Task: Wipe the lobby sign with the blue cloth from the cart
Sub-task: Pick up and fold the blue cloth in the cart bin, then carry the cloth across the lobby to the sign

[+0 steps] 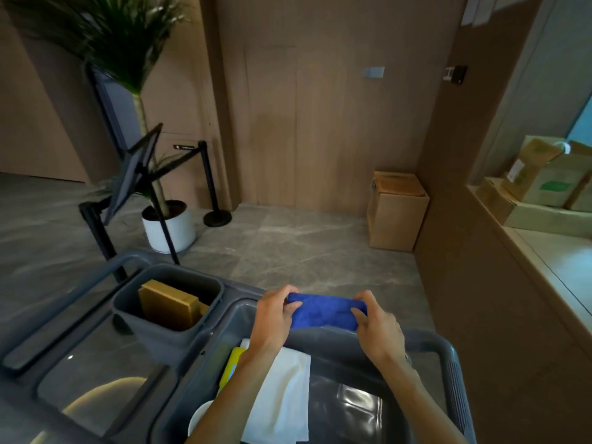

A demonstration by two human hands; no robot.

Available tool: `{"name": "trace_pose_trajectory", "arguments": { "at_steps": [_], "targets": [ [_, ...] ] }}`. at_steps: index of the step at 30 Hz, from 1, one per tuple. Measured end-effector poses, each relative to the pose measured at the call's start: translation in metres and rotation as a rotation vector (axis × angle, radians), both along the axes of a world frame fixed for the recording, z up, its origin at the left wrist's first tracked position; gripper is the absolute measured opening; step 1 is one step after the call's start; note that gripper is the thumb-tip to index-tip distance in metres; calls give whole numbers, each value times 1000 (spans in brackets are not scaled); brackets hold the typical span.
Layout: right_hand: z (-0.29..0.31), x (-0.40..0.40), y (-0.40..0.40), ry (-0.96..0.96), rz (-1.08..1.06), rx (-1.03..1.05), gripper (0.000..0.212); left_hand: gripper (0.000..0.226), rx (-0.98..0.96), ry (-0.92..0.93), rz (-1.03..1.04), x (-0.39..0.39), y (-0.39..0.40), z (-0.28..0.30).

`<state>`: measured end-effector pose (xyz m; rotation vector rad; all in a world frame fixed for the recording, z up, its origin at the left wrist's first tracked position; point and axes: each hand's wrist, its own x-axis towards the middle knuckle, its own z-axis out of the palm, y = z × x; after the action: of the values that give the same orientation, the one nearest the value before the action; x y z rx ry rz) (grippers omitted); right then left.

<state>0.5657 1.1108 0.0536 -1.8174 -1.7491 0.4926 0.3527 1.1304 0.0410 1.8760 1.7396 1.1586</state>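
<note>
You hold the folded blue cloth (326, 312) above the grey plastic cart (448, 357), your left hand (275, 315) and right hand (378, 325) each pinching one end

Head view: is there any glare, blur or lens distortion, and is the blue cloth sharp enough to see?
Head view: wide-angle bending curves the wall edges and cart rim; the plant and sign stand at left are smeared by motion blur; glare shows on the plastic sheet in the cart; the blue cloth, gripped by left hand and right hand, is fairly sharp.
</note>
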Motion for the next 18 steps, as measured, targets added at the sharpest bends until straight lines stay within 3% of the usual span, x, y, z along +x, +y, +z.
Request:
{"name": "trace_pose_trajectory", "arguments": {
  "at_steps": [14,18],
  "targets": [
    [2,-73,24,237,289,-32,9,15,-48,-111,273,-69,-55,13],
    [1,-108,15,394,386,-27,25,18,-53,-135,378,-98,-85,13]
  ]
}}
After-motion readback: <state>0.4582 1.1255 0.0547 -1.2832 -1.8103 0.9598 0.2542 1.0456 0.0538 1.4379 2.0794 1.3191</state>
